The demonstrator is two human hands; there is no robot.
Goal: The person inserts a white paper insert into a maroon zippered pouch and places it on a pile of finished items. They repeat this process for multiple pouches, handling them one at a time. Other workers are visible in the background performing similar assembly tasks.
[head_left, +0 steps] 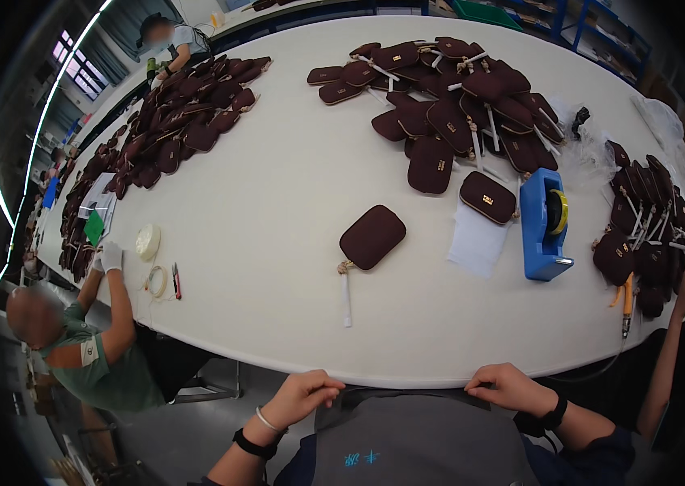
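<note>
My left hand [303, 394] and my right hand [507, 385] both pinch the top edge of the grey apron [415, 437] at my chest, just below the near edge of the white table [277, 202]. A single dark maroon pouch [372, 236] with a white tag strip lies on the table in front of me, apart from both hands. Another maroon pouch [487, 197] rests on a white sheet [478, 240] beside a blue tape dispenser [544, 224].
Big heaps of maroon pouches lie at the back centre [456, 89], back left [188, 105] and right [642, 227]. A person in a green shirt [99, 356] works at the left edge near a tape roll [147, 241]. Another person's arm [674, 324] reaches in at the right.
</note>
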